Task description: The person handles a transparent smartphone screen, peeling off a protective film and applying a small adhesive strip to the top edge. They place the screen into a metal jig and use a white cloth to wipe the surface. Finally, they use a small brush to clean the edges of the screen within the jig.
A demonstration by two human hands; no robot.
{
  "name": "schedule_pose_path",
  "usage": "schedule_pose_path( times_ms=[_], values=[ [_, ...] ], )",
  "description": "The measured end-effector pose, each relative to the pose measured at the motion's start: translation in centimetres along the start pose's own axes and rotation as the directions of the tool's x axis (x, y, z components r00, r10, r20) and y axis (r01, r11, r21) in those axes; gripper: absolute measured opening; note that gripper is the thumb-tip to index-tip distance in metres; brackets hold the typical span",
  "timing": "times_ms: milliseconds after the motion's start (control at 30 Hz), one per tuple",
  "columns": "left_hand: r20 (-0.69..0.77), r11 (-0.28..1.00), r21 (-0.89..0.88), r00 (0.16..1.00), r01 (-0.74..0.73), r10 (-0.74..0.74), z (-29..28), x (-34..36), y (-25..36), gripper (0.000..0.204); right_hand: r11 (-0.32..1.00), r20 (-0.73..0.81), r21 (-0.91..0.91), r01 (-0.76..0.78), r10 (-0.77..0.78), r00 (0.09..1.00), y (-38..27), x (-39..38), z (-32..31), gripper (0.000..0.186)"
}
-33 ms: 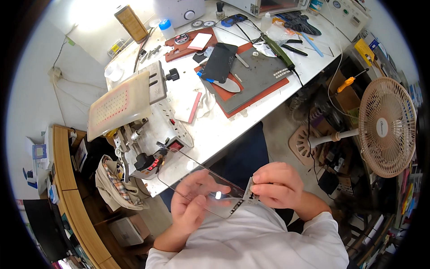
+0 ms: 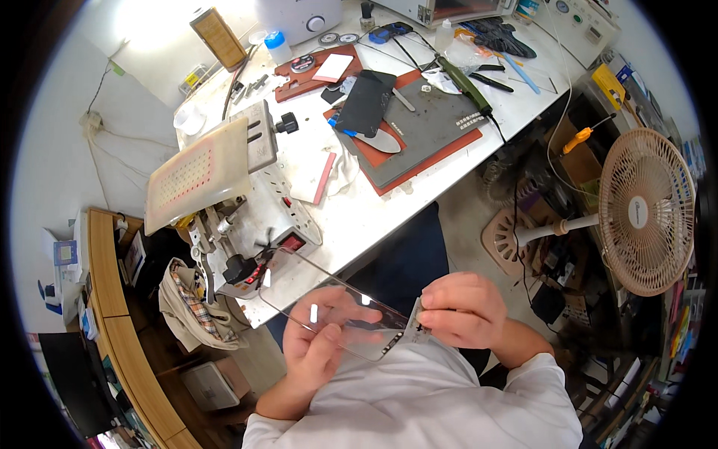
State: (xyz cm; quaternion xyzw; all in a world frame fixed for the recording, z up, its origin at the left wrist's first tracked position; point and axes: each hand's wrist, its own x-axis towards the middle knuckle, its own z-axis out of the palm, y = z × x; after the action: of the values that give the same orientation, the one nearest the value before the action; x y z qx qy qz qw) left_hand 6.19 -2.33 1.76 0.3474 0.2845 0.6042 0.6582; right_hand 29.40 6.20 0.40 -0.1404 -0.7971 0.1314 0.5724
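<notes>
I hold a thin clear glass panel (image 2: 329,288) in front of my chest, just off the near edge of the white workbench (image 2: 374,209). My left hand (image 2: 318,344) cradles the panel from below, thumb on its near edge. My right hand (image 2: 460,310) pinches the panel's right end, where a small pale strip (image 2: 413,318) sticks out between the fingers. The panel tilts up toward the left and light spots glint on it. My white shirt fills the lower middle of the view.
A metal machine with a pale perforated plate (image 2: 198,172) stands on the bench's left end. A grey and red mat (image 2: 430,120) with a dark phone (image 2: 366,101) and tools lies further back. A beige fan (image 2: 647,213) stands at the right, a checked bag (image 2: 191,307) at the left.
</notes>
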Motion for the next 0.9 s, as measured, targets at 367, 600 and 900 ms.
schedule_pose_path(
  times_ms=[367, 600, 900],
  values=[
    [-0.011, 1.000, 0.008, 1.000, -0.001, 0.001, 0.5, -0.3, 0.1, 0.036, 0.998, 0.009, -0.019, 0.061, -0.061, 0.998, -0.3, -0.2, -0.2, 0.029],
    [0.069, 0.999, 0.034, 0.997, -0.019, 0.016, 0.8, -0.3, -0.1, 0.039, 0.997, 0.016, -0.015, 0.070, -0.070, 0.997, -0.6, 0.1, -0.5, 0.029],
    [0.105, 0.998, 0.054, 0.994, -0.043, 0.037, 1.2, -0.4, 0.1, 0.039, 0.995, 0.004, -0.043, 0.086, -0.086, 0.996, -0.6, 0.0, -0.6, 0.026]
  ],
)
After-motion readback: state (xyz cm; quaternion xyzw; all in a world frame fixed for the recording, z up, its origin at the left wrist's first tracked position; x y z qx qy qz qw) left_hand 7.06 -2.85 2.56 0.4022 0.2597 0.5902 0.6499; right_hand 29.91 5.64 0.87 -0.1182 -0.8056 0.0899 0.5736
